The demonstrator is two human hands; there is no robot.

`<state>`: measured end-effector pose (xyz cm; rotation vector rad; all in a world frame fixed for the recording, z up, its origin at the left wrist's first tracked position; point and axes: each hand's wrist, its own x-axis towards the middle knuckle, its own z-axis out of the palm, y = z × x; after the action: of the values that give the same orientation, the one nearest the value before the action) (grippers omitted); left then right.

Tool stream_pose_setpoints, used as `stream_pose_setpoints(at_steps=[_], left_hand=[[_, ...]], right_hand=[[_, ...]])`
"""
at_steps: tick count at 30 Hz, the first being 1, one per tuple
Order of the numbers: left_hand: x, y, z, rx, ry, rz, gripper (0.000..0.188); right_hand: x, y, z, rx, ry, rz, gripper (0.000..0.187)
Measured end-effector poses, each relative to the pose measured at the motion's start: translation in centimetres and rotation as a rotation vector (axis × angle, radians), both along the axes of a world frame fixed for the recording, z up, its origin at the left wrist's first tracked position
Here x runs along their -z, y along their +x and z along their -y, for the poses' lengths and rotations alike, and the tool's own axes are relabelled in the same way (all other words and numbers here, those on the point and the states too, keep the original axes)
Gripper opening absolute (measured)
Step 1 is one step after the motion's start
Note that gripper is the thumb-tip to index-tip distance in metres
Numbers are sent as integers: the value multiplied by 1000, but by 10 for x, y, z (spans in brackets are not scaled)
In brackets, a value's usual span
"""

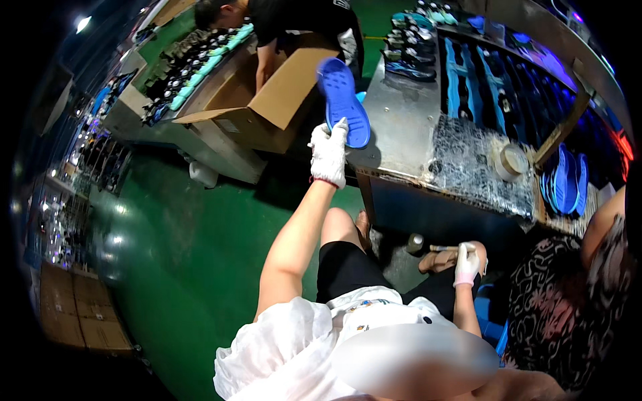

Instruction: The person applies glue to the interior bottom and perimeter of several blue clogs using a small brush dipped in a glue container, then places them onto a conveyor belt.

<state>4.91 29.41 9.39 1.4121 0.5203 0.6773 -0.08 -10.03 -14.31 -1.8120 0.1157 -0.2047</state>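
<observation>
My left hand (329,154), in a white knitted glove, is stretched forward and grips a blue shoe sole (344,100) by its lower end. The sole stands tilted, its grooved, holed face showing, beside the metal bench's left corner. Low at the right, over my knee, my right hand (467,266), also in a white glove, is closed on a thin pale-handled brush (444,248). The brush points left; its tip is too small to make out clearly.
A metal bench (401,127) holds a tape roll (511,162), stacked blue soles (567,182) and a conveyor with dark and blue shoe parts. Behind the open cardboard box (287,97) a person (301,20) reaches in. Another person (568,307) in patterned clothing sits close at my right.
</observation>
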Motion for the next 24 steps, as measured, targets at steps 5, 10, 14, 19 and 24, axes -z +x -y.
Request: stream_pose_setpoints(at_steps=[5,10,14,19,24], left_hand=[[-21,-56,69,-127,-28,286,45],[0,-59,123,-185,-21,319,42],[-5,-79,149,-38,18,160,43],[-5,-90,153,42,103,245,43],[-15,-92,164,51,-45,232,38]], right_hand=[[-113,-13,-33,5,103,182,9],[-229,-42,-54,-7,220,460,13],[-251,-43,-61,-147,5,732,20],[-261,-39,-66,-236,-211,857,21],[-258,-40,-59,-191,-138,833,20]])
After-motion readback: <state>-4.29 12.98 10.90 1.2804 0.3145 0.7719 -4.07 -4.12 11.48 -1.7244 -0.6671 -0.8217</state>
